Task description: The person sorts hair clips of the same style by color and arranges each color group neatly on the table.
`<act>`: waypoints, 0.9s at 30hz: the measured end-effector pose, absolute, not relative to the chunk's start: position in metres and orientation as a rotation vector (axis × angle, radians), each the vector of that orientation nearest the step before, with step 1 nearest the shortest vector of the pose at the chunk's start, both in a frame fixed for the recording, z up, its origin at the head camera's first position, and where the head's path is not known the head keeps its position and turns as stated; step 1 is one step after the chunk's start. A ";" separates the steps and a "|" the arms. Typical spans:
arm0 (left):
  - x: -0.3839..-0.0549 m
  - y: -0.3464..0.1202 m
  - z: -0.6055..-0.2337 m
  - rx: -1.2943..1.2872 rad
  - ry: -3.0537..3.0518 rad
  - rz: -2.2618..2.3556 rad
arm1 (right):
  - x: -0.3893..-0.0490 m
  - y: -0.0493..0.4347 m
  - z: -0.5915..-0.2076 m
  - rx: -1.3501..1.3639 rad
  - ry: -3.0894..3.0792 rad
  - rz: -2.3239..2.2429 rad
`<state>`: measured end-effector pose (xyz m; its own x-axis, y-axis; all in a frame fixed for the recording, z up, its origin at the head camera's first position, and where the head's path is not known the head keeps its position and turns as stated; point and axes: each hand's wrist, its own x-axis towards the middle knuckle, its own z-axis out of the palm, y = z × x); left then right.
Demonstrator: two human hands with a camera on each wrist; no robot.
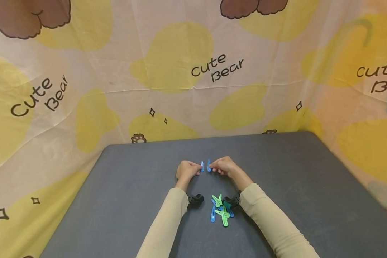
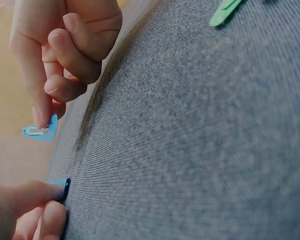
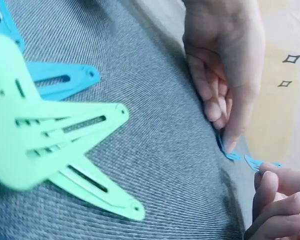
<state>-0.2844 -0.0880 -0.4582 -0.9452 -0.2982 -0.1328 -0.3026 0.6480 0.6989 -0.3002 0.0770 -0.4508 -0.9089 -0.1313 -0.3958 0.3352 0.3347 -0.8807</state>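
Observation:
My left hand (image 1: 186, 170) pinches a small blue snap hair clip (image 1: 202, 166) between thumb and finger, low at the grey table surface. In the left wrist view that hand (image 2: 30, 212) partly covers its clip (image 2: 65, 189). My right hand (image 1: 225, 166) pinches another blue snap hair clip (image 1: 209, 166), which looks raised off the table in the left wrist view. A narrow gap separates the two clips, side by side. Nearer to me, by the right wrist, lies a loose pile of green hair clips (image 1: 225, 220) and blue hair clips (image 1: 213, 214), some overlapping.
Black camera straps sit on the left wrist (image 1: 196, 199) and right wrist (image 1: 232, 200), the right one partly hiding the pile. A dark grey table (image 1: 132, 200) spreads under both arms. Behind it hangs a patterned fabric backdrop (image 1: 174, 57).

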 end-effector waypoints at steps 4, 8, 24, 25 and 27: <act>-0.284 -0.088 -0.458 -0.505 2.846 1.212 | -0.302 0.075 -0.453 0.202 2.240 -1.592; -0.284 -0.089 -0.459 -0.500 2.848 1.215 | -0.304 0.073 -0.454 0.211 2.262 -1.584; -0.286 -0.089 -0.462 -0.499 2.856 1.224 | -0.307 0.065 -0.458 0.294 2.310 -1.552; -0.286 -0.089 -0.462 -0.500 2.856 1.225 | -0.307 0.064 -0.458 0.304 2.315 -1.548; -0.286 -0.089 -0.462 -0.497 2.856 1.229 | -0.308 0.063 -0.459 0.330 2.323 -1.535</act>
